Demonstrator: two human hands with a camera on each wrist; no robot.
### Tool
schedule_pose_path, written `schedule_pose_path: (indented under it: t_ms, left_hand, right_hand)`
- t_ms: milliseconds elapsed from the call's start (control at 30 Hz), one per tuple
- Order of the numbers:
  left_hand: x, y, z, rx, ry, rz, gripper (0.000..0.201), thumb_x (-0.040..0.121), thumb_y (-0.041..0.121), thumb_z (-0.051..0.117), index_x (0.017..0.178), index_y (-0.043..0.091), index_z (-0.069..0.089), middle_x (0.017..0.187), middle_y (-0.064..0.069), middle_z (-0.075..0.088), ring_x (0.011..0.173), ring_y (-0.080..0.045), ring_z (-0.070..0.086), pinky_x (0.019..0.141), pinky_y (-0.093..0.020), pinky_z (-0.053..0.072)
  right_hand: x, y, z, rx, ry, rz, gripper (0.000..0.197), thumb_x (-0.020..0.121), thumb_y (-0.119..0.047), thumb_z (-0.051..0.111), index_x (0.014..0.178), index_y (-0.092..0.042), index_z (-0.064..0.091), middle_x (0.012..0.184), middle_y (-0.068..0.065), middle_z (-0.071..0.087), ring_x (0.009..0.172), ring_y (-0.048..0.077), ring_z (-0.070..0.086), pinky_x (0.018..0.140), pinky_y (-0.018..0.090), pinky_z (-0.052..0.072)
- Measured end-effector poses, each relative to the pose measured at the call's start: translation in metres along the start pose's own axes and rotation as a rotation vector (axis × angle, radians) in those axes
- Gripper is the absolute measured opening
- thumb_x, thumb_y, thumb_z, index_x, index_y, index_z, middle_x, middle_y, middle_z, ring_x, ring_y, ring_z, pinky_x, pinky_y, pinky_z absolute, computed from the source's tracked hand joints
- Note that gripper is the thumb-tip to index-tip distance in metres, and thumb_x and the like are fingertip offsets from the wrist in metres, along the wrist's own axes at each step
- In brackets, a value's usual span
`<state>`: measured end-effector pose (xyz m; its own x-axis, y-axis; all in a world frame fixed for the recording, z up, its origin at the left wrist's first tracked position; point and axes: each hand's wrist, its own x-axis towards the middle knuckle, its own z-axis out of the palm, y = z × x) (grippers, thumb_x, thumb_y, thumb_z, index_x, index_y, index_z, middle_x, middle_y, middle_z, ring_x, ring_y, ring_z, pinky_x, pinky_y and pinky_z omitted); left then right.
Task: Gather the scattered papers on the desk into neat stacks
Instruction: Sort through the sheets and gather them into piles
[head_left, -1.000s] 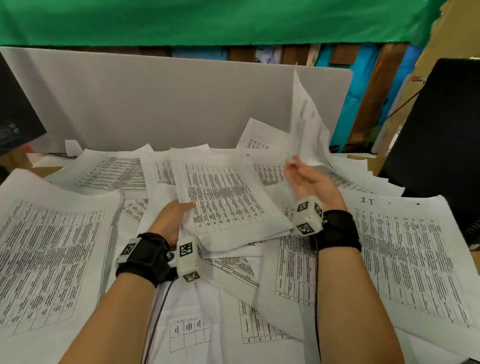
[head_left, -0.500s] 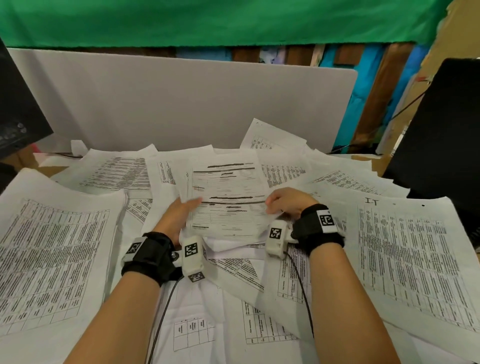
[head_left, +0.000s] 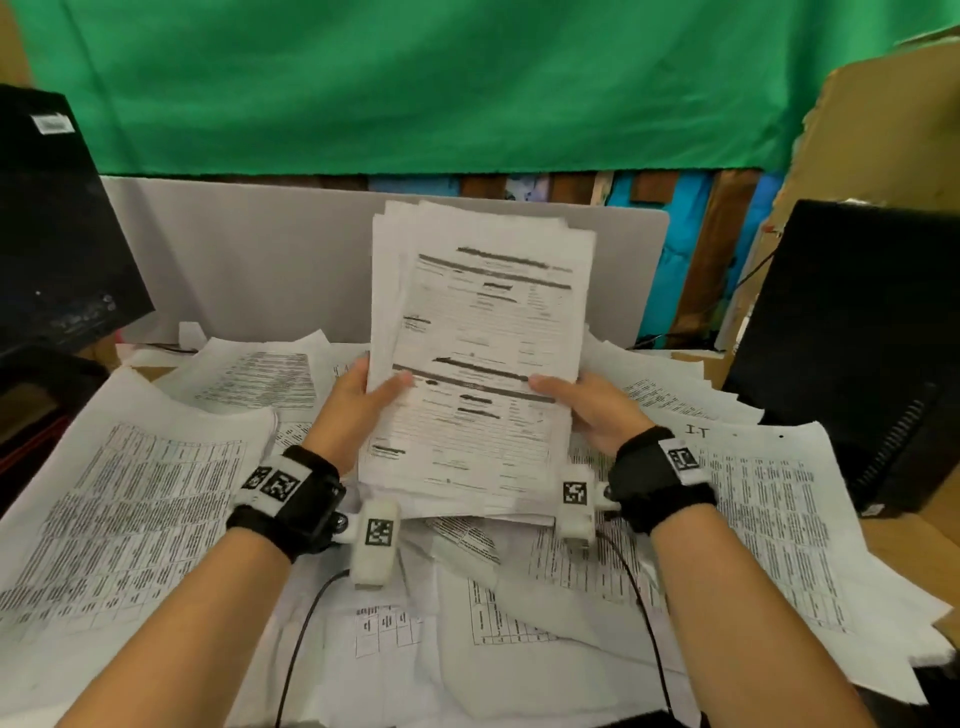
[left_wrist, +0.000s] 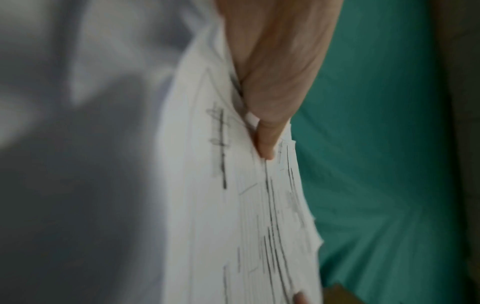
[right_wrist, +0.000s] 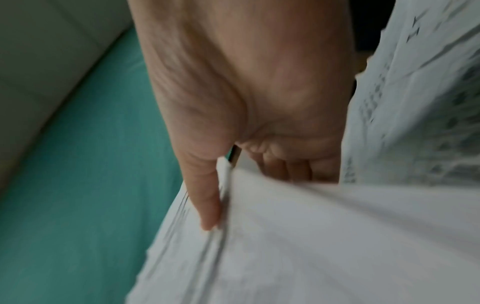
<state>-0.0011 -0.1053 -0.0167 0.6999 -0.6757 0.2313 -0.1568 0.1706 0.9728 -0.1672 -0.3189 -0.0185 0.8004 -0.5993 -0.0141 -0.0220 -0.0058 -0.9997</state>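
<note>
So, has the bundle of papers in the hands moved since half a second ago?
Yes. The bundle of papers has risen from flat on the desk to upright, its top now overlapping the grey partition, held by left hand and right hand.

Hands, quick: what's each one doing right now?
Left hand: grips the left edge of the upright sheaf of papers.
Right hand: grips the sheaf's right edge, thumb in front.

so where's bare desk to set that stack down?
Little. Both hands, left hand and right hand, hold the stack upright. Loose sheets cover the desk nearly throughout. Bare wood shows only at the right edge, beside the black case, and a sliver far left.
</note>
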Motion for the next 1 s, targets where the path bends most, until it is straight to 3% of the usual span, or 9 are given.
schedule_pose_path:
  t_ms: [167, 333, 500, 633, 700, 833, 900, 967, 1000]
  left_hand:
    - [-0.007, 0.050, 0.002, 0.239, 0.103, 0.370, 0.029, 0.101, 0.024, 0.043, 0.127, 0.011, 0.045, 0.112, 0.017, 0.058, 0.096, 0.016, 0.057, 0.080, -0.007, 0.046]
    - [-0.019, 0.085, 0.014, 0.223, 0.186, 0.534, 0.012, 0.103, 0.024, 0.036, 0.114, 0.027, 0.034, 0.109, 0.023, 0.047, 0.093, 0.024, 0.050, 0.080, -0.002, 0.041]
    - [-0.020, 0.108, 0.051, 0.162, 0.216, 0.714, 0.027, 0.099, 0.002, 0.033, 0.126, -0.002, 0.033, 0.109, 0.012, 0.049, 0.095, 0.018, 0.052, 0.086, -0.008, 0.042]
    - [-0.028, 0.139, 0.063, 0.113, 0.303, 0.985, 0.027, 0.098, -0.001, 0.035, 0.125, 0.001, 0.030, 0.116, -0.004, 0.046, 0.104, 0.008, 0.049, 0.094, -0.016, 0.041]
    - [-0.028, 0.121, 0.054, 0.067, 0.258, 0.884, 0.030, 0.096, 0.007, 0.048, 0.123, 0.008, 0.036, 0.119, -0.004, 0.048, 0.106, 0.000, 0.052, 0.094, -0.018, 0.043]
    - [-0.034, 0.042, 0.028, 0.118, -0.125, 0.024, 0.032, 0.089, 0.018, 0.062, 0.121, 0.021, 0.058, 0.111, 0.010, 0.067, 0.100, -0.005, 0.064, 0.103, -0.039, 0.047]
    - [-0.040, 0.025, 0.032, 0.301, -0.249, -0.039, 0.030, 0.090, 0.012, 0.061, 0.119, 0.022, 0.057, 0.115, 0.005, 0.067, 0.098, -0.005, 0.063, 0.097, -0.033, 0.050]
    - [-0.043, 0.032, 0.042, 0.260, -0.138, 0.089, 0.029, 0.091, 0.008, 0.060, 0.116, 0.019, 0.056, 0.115, -0.001, 0.066, 0.096, -0.008, 0.063, 0.086, -0.021, 0.051]
    - [-0.040, 0.033, 0.045, 0.158, -0.059, 0.120, 0.027, 0.090, 0.007, 0.060, 0.115, 0.017, 0.057, 0.113, -0.001, 0.067, 0.097, -0.012, 0.064, 0.086, -0.022, 0.052]
  right_hand:
    - [-0.038, -0.059, 0.019, -0.036, 0.059, -0.385, 0.038, 0.093, -0.016, 0.066, 0.130, -0.018, 0.059, 0.128, -0.001, 0.067, 0.121, 0.016, 0.062, 0.107, 0.041, 0.047]
    - [-0.071, -0.094, 0.026, -0.053, -0.054, -0.459, 0.038, 0.092, -0.011, 0.066, 0.130, -0.013, 0.059, 0.123, 0.002, 0.070, 0.115, 0.018, 0.066, 0.096, 0.033, 0.053]
    - [-0.083, -0.110, 0.044, -0.020, 0.203, -0.513, 0.027, 0.091, -0.009, 0.067, 0.118, -0.002, 0.066, 0.114, 0.013, 0.072, 0.105, 0.026, 0.070, 0.094, 0.046, 0.056]
    - [-0.093, -0.128, 0.051, 0.038, 0.194, -0.722, 0.015, 0.093, -0.008, 0.064, 0.105, -0.016, 0.067, 0.108, 0.006, 0.072, 0.108, 0.025, 0.068, 0.094, 0.044, 0.056]
    - [-0.092, -0.111, 0.043, 0.072, 0.191, -0.660, 0.021, 0.090, -0.004, 0.066, 0.107, -0.017, 0.068, 0.106, 0.002, 0.073, 0.106, 0.022, 0.069, 0.094, 0.040, 0.056]
    - [-0.080, -0.026, 0.026, -0.018, 0.051, -0.187, 0.045, 0.084, -0.004, 0.072, 0.128, -0.007, 0.062, 0.123, 0.008, 0.070, 0.115, 0.024, 0.066, 0.107, 0.049, 0.046]
    - [-0.077, -0.002, 0.028, 0.011, 0.069, -0.105, 0.045, 0.086, -0.007, 0.071, 0.130, -0.004, 0.061, 0.125, 0.012, 0.068, 0.117, 0.029, 0.064, 0.107, 0.054, 0.044]
    - [-0.077, -0.004, 0.033, 0.108, 0.178, -0.159, 0.036, 0.090, -0.005, 0.067, 0.124, 0.001, 0.063, 0.121, 0.016, 0.069, 0.112, 0.031, 0.066, 0.103, 0.052, 0.049]
    - [-0.076, -0.007, 0.034, 0.144, 0.211, -0.194, 0.032, 0.090, -0.005, 0.067, 0.122, 0.000, 0.064, 0.119, 0.015, 0.070, 0.110, 0.030, 0.067, 0.100, 0.048, 0.051]
